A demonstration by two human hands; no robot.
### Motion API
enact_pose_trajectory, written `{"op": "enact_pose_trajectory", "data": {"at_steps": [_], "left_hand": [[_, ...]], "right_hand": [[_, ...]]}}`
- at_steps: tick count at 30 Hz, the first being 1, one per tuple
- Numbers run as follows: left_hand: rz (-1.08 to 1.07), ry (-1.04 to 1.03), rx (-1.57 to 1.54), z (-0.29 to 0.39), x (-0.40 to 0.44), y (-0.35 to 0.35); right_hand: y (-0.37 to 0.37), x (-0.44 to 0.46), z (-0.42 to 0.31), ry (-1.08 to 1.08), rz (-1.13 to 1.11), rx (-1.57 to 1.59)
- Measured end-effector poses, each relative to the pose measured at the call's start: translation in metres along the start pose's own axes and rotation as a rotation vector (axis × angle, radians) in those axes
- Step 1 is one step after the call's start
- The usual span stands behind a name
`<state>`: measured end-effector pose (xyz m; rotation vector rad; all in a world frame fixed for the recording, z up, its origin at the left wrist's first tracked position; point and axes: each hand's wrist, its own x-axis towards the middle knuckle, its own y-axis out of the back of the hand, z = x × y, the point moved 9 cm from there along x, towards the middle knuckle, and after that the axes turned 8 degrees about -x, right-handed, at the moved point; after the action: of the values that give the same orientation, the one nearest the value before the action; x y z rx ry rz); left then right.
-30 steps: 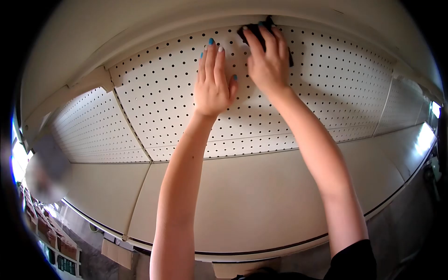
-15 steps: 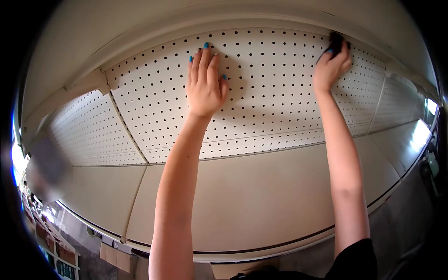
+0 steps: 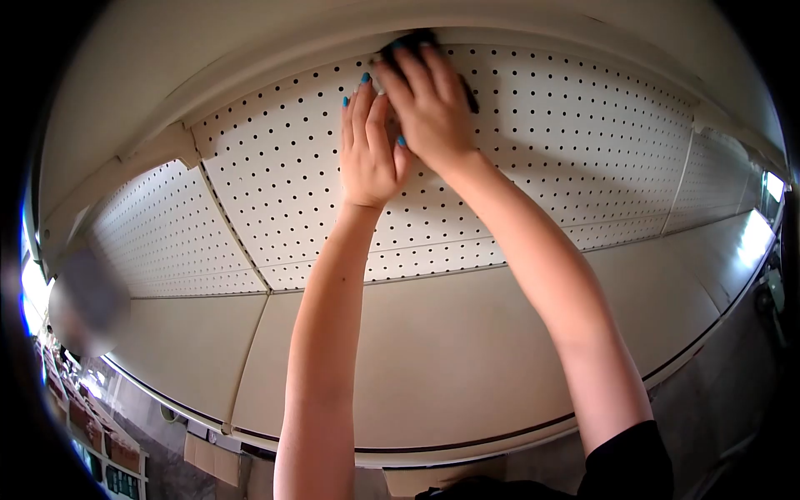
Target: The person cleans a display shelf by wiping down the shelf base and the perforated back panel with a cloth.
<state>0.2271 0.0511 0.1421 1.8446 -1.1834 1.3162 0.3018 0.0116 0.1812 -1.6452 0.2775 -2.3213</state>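
My left hand lies flat against the white pegboard back panel, fingers stretched upward and holding nothing. Right beside it, my right hand presses a black cloth to the upper part of the panel, just below the overhanging shelf edge. Parts of the cloth stick out above the fingertips and at the right side of the hand; the rest is hidden under the palm. My right fingers are slightly blurred.
Below the pegboard runs a wide beige shelf with a dark front edge strip. Another pegboard bay adjoins at left, near a blurred person. Cardboard and stocked shelving appear low at left.
My right hand has swept left across the panel with the black cloth, from the upper right to beside my left hand. My left hand has stayed nearly in place.
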Motion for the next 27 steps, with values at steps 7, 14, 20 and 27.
{"op": "enact_pose_trajectory", "data": {"at_steps": [7,14,20,27], "left_hand": [[-0.004,0.009,-0.04,-0.006,-0.001,0.003],[-0.23,-0.206,0.241,0.027,0.003,-0.019],[-0.292,-0.256,0.036,0.068,0.037,-0.049],[-0.129,-0.382,0.27,0.078,0.062,-0.067]], "right_hand": [[0.007,-0.006,0.019,0.188,-0.067,0.01],[0.025,-0.036,0.08,-0.041,-0.002,0.072],[0.031,-0.04,0.091,-0.106,0.046,0.459],[0.037,-0.042,0.094,-0.024,0.065,0.531]]}}
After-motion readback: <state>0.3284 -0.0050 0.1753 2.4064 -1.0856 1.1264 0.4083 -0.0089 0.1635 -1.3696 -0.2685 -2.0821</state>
